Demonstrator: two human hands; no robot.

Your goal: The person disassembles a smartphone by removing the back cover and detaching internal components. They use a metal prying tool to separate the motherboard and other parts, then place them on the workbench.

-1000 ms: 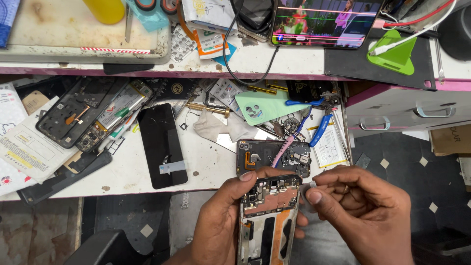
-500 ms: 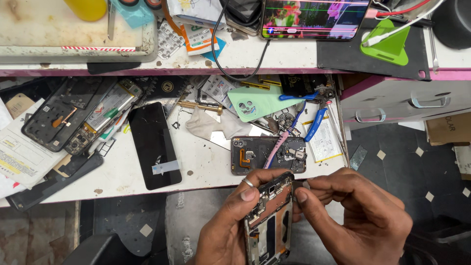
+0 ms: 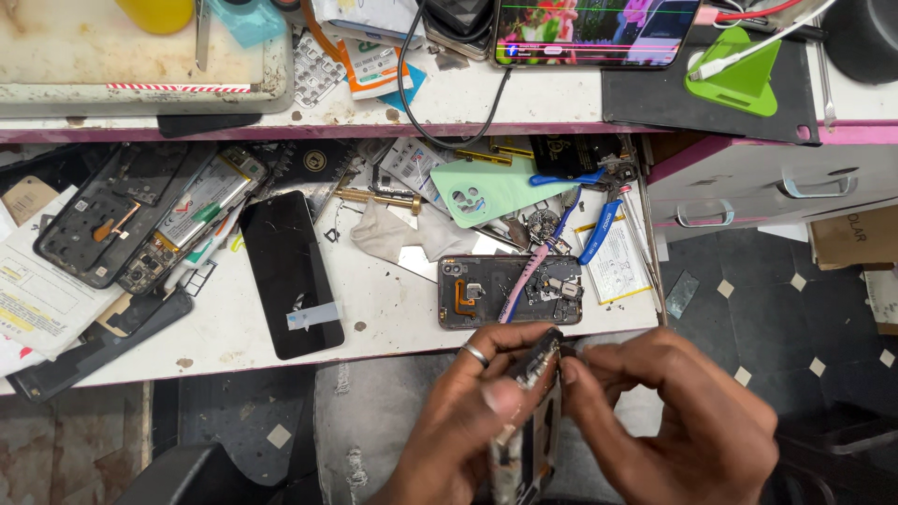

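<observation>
The opened black smartphone chassis with exposed internals (image 3: pixel 528 411) is held edge-on over the person's lap, below the front edge of the white, cluttered counter (image 3: pixel 224 327) and clear of it. The left hand (image 3: pixel 463 421), a ring on one finger, has its grip closed around the chassis body. The right hand (image 3: pixel 669 421) has its fingertips pinched shut at the chassis's top end; whether they hold a small part there cannot be told.

Risks, as judged:
- The chassis is unsupported from below; a slip of the left grip would drop it to the dark tiled floor (image 3: pixel 748 309).
- Any small part freed at the pinch could fall into the lap or floor and be lost.
- Excess pinching force could tear a flex ribbon or crack the frame.
- The dark phone back cover with loose parts on it (image 3: pixel 477 290), just beside the counter edge, could be knocked off by a rising hand.
</observation>
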